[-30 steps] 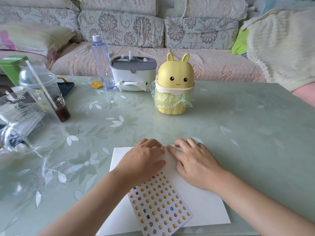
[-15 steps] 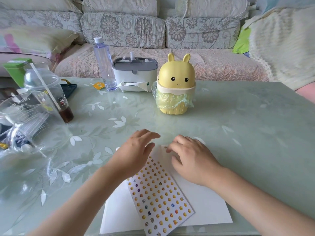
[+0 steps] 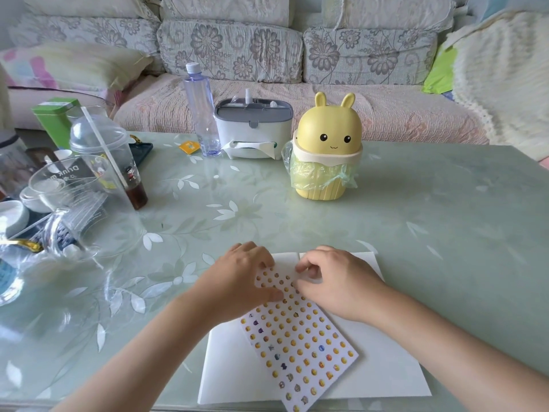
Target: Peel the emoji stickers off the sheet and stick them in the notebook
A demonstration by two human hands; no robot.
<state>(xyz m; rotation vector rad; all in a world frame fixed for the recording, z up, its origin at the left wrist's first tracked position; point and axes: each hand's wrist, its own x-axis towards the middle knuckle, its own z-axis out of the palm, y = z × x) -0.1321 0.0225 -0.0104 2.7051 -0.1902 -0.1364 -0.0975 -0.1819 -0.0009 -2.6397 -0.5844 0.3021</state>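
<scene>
An open notebook (image 3: 386,367) with blank white pages lies at the table's near edge. Slanted across it is the emoji sticker sheet (image 3: 300,343), with rows of small yellow faces. My left hand (image 3: 237,281) holds the sheet's upper left part, the thumb pressed on the stickers and the fingers curled over the top edge. At the sheet's upper right corner my right hand (image 3: 338,281) has curled fingers, and its thumb and forefinger pinch the sheet's edge. My hands hide the top rows of stickers.
A yellow rabbit-shaped bin (image 3: 326,150) with a plastic liner stands behind the notebook. A tissue box (image 3: 252,129) and a water bottle (image 3: 202,111) sit at the back. Plastic cups, glass bowls (image 3: 74,197) and clutter crowd the left side. A sofa runs behind the table.
Both hands lay flat over the top of the sheet a second ago. The left hand lifted and came back down to hold the sheet, and the right hand's fingers curled at its corner.
</scene>
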